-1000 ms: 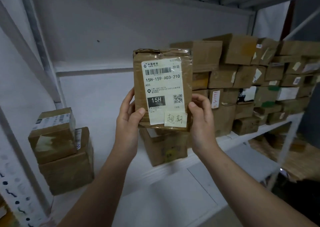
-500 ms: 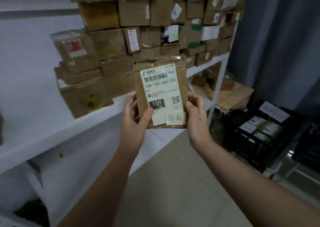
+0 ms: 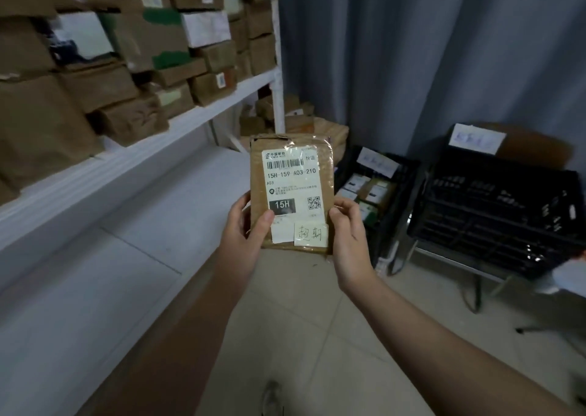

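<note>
A flat brown parcel [image 3: 318,149] is held upright in front of me, its white shipping label [image 3: 291,187] facing the camera with a barcode, "15H-159-A03-210" and a small handwritten note at the bottom. My left hand [image 3: 244,228] grips its lower left edge, thumb laid across the label. My right hand [image 3: 348,235] grips the lower right edge, fingers curled behind the parcel.
A white shelf [image 3: 136,159] packed with several brown cardboard boxes [image 3: 104,86] runs along the left. A black crate [image 3: 377,190] holding small parcels and another black crate [image 3: 501,206] on a metal stand sit ahead right, before a grey curtain [image 3: 412,51]. Below is tiled floor [image 3: 301,336].
The view has swung right, away from the shelf towards the black crates and curtain. The parcel stays in both hands and now sits lower, over the floor.
</note>
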`<state>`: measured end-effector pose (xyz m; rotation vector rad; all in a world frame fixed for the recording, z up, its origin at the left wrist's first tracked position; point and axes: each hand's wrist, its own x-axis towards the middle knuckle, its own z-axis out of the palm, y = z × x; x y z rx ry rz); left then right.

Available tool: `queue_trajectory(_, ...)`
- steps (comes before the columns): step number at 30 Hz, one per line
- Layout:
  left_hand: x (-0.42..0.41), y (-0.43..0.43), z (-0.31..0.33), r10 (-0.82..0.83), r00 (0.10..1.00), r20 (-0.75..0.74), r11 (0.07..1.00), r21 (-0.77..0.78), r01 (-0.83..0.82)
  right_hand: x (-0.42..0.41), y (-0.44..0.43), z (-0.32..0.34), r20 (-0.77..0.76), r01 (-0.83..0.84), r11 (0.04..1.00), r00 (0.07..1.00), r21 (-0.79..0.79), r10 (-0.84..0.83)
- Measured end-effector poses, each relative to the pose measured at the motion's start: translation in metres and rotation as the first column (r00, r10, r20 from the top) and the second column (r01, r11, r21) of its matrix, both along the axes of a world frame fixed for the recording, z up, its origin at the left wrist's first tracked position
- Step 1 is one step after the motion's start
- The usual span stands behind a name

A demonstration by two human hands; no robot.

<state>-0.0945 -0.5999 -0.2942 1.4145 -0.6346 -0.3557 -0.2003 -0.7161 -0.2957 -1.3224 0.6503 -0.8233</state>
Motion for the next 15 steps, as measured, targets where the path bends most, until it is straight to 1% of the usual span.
queue_trajectory(3, 0.013, -0.051, -0.016, -0.053, 0.998, -0.032, 0.997, 0.046, 0.054, 0.005, -0.044, -0.019, -0.052, 0.054, 0.997, 0.997, 0.057, -0.051)
queue_trajectory(6, 0.038, -0.102, -0.033, -0.109, 0.993, -0.047, 0.986, 0.118, 0.114, 0.024, -0.093, -0.036, -0.074, 0.082, 0.991, 0.995, 0.104, -0.074)
queue_trajectory(11, 0.104, -0.187, -0.051, -0.198, 0.979, -0.052, 0.950, 0.236, 0.205, 0.079, -0.174, -0.061, -0.128, 0.123, 0.975, 0.987, 0.183, -0.100)
queue_trajectory(13, 0.132, -0.221, -0.052, -0.206, 0.975, -0.077, 0.939, 0.266, 0.219, 0.104, -0.203, -0.067, -0.149, 0.141, 0.963, 0.983, 0.228, -0.108)
queue_trajectory(15, 0.159, -0.256, -0.051, -0.232, 0.969, -0.079, 0.920, 0.307, 0.246, 0.126, -0.232, -0.070, -0.167, 0.150, 0.961, 0.980, 0.234, -0.112)
